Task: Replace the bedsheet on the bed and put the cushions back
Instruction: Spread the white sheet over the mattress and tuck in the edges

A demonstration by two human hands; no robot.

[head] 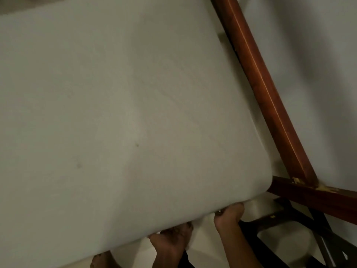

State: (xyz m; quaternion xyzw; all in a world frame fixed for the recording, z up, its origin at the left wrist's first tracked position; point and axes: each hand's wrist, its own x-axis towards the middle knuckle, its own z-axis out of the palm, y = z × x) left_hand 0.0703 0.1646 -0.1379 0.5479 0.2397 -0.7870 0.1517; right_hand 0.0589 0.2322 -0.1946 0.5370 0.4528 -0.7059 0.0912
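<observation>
Left hand [172, 241] and right hand [229, 213] both grip the mattress [135, 113] under its near edge, by the bed frame [260, 84] corner. Probably heavy and floppy, so keep the grips spread.

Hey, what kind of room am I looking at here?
Most likely a bedroom: a pale mattress sits beside a reddish wooden bed frame by a plain wall, and the left hand and right hand grip its near edge.

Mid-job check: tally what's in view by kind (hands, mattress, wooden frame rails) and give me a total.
Mattress: 1
Hands: 2, left hand and right hand, both gripping its edge
Wooden frame rails: 2, long rail and short rail
Total: 5
</observation>
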